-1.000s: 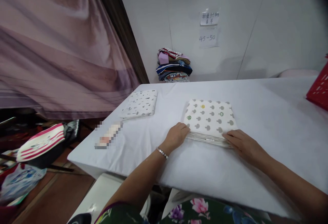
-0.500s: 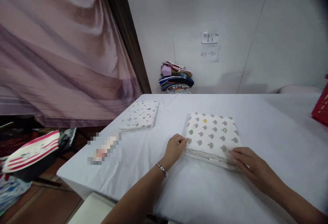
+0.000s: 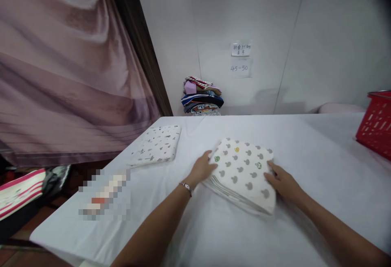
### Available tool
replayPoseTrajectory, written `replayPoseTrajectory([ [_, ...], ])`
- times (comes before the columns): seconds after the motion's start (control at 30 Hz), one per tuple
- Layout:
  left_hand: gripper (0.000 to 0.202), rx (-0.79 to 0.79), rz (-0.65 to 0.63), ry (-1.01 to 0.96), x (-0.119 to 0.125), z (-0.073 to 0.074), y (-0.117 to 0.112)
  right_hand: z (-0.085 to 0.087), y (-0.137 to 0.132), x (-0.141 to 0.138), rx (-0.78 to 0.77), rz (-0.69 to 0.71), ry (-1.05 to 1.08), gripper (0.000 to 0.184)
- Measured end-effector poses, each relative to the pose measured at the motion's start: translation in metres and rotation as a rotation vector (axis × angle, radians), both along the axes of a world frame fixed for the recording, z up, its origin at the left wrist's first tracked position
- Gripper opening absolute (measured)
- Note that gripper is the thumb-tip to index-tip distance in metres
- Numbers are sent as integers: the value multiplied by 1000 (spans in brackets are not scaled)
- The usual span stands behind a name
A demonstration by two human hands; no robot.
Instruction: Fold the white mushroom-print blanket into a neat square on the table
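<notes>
Head view; clock face centred on the folded cloth point(image 3: 240, 169), twelve toward the wall point(image 3: 330, 47).

Principal item: folded cloth, white, printed with grey shapes, a few in green and yellow. Many layers, visible as loose leaves along the six o'clock side. Set askew between both hands, over the middle of the white-covered table point(image 3: 308, 149); cannot tell whether resting flat or slightly raised, the near edge being soft with blur.

Left hand point(image 3: 202, 168): at nine, pinching the side edge, thumb across the top face. Bracelet point(image 3: 187, 189) at the wrist.

Right hand point(image 3: 282, 180): at three, pinching the opposite edge between thumb and fingers.

Handling, by judgement: light, soft, limp at the corners, not fragile; little slip against bare skin, but layers apt to slide or fan apart. Best hold: both side edges at three and nine, thumbs above, fingers beneath the whole thickness; six o'clock corners in need of support against drooping.

Surrounding items: second cloth point(image 3: 157, 145), white with small dark prints, folded flat, between nine and ten. Pixelated object point(image 3: 105, 193), identity masked, between eight and nine. Pile of fabrics point(image 3: 202, 98), eleven, beyond the far edge. Paper notices point(image 3: 241, 67), twelve. Red basket point(image 3: 377, 124), between two and three.
</notes>
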State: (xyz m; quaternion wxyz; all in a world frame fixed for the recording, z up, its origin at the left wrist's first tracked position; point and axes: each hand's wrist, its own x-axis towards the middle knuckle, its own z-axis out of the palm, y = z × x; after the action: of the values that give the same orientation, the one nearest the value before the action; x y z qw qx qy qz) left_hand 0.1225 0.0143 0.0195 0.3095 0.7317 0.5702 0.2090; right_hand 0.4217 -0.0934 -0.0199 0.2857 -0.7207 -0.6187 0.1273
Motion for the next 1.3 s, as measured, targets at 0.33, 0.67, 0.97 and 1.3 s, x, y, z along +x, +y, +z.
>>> replayPoseTrajectory([
  [0.33,55,-80,169,128,-34,4,34,36,30,15,44,102,-85,45],
  [0.67,34,14,-20,-1,-15,11,47,18,32,42,-183,72,185,71],
  [0.97,53,-91,-181,-196,86,-10,76,-12,-93,58,-243,-80,90,72],
  [1.3,26,-53,57,-354,8,-4,-7,38,-66,1,96,299,-136,40],
])
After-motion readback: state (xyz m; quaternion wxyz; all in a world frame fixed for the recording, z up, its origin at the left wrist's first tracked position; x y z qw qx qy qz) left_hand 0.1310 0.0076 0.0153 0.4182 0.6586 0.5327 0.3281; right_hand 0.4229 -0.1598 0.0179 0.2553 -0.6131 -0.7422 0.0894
